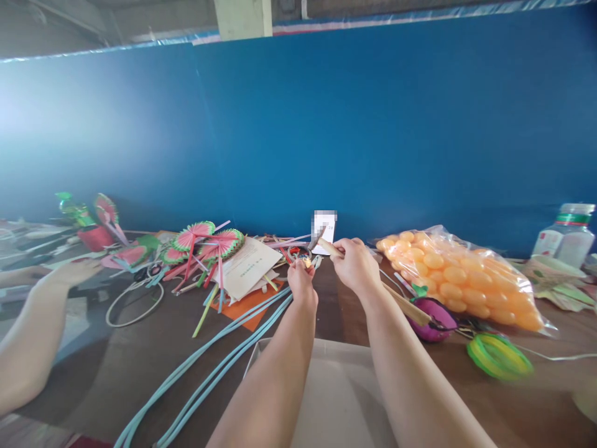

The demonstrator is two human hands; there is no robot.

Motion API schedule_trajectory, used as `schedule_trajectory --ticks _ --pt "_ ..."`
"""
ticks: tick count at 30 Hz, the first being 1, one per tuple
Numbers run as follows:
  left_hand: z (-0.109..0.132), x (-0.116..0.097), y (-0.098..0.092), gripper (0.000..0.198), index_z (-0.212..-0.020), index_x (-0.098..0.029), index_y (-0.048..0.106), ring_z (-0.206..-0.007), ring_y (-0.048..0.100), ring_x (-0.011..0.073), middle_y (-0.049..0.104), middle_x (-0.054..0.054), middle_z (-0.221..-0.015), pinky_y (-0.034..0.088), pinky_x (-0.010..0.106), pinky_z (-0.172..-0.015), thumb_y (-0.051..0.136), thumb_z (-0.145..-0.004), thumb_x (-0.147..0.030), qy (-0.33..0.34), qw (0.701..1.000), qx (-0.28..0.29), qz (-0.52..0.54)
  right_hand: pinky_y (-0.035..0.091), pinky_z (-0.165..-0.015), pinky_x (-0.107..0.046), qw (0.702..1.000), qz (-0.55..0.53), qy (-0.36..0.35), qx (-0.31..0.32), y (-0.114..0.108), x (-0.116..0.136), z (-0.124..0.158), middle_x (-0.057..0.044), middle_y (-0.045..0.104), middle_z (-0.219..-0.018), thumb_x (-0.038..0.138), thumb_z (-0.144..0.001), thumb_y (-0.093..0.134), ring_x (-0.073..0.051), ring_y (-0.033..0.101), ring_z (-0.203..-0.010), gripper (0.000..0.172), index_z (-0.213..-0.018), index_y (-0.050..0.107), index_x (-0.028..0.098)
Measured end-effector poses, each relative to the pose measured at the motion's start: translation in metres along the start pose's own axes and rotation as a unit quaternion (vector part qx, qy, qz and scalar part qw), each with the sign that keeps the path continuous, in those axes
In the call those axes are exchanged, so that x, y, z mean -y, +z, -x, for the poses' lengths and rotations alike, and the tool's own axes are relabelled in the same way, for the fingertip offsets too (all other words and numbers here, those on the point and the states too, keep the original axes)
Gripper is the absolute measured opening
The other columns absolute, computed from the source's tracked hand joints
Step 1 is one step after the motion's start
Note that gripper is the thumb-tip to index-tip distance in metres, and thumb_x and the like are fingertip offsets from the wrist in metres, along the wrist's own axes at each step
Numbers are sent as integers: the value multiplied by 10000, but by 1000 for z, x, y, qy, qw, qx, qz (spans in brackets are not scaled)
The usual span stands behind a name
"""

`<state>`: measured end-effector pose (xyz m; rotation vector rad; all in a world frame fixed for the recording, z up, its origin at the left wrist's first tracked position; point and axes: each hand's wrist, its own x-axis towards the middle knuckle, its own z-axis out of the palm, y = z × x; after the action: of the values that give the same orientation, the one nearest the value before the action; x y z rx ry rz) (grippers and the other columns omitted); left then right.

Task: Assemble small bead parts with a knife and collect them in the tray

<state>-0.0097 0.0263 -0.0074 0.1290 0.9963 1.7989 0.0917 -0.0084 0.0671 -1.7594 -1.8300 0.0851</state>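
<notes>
A hammer (pixel 330 247) with a pale wooden handle is at the centre, above a dark table (pixel 144 348), gripped in the right hand (pixel 357 266) of the person wearing the camera. The fingers wrap the handle close to its dark head; the long axis slants from the head, ahead and to the left, back toward the right, where what appears to be the rest of the handle shows beyond the forearm. The left hand (pixel 302 281), just to the left, is closed, its fingertips pinching a small yellowish piece (pixel 307 262) too tiny to identify. The hammer head lies just ahead and slightly right of that piece; whether they touch cannot be told. The right hand governs the hammer, while the left is nearer the piece. Light-blue cords (pixel 209 370) curve from beside the left wrist toward the lower left; whether they are held is unclear. Below the forearms sits a shallow grey tray (pixel 333 386). Behind the hands, a white card or screen (pixel 325 233), partly blurred, stands near a blue wall (pixel 326 124). To the left lie papers (pixel 245 267) and pink-and-green paper fans (pixel 194 236), with a co-worker's hand (pixel 77 272) reaching in further left. To the right are a clear bag of orange balls (pixel 454 274), a purple pouch (pixel 433 318) and green-yellow rings (pixel 498 358).
</notes>
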Motion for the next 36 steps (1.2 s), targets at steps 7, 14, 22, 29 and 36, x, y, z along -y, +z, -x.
schedule_trajectory --ticks 7,14,22,29,36 --pt "-4 2 -2 67 -840 -147 564 -614 597 94 594 33 -745 515 218 -651 543 -875 -200 -11 1000 -12 4 392 -684 -274 999 8 1 41 2 -4 -2 -56 598 -1064 229 -808 554 -197 590 -908 232 -1000 680 266" --pt "-6 5 -4 106 -849 -152 542 -576 573 87 586 23 -749 504 225 -643 505 -898 -238 -9 999 -36 -17 431 -751 -345 987 55 78 133 24 -32 -10 -91 633 -1111 232 -774 607 -265 614 -974 234 -988 696 267" --pt "-5 6 -4 99 -872 -153 546 -586 592 104 592 26 -765 484 231 -617 520 -887 -248 -11 999 -29 -33 460 -754 -368 969 42 93 226 43 -46 -6 -131 708 -1011 359 -752 674 -300 650 -956 199 -875 737 216" --pt "6 6 0 80 -848 -145 574 -556 585 108 605 26 -717 484 243 -613 527 -865 -208 -42 996 69 -30 497 -767 -305 960 -249 74 107 64 -45 -12 -90 726 -983 321 -822 591 -219 662 -924 216 -944 716 193" --pt "16 4 2 88 -849 -136 592 -613 628 144 629 38 -714 511 284 -662 577 -817 -217 -42 985 166 -28 492 -576 -218 837 -500 166 150 64 -34 -8 -57 720 -912 439 -827 617 -139 642 -723 332 -1052 695 207"
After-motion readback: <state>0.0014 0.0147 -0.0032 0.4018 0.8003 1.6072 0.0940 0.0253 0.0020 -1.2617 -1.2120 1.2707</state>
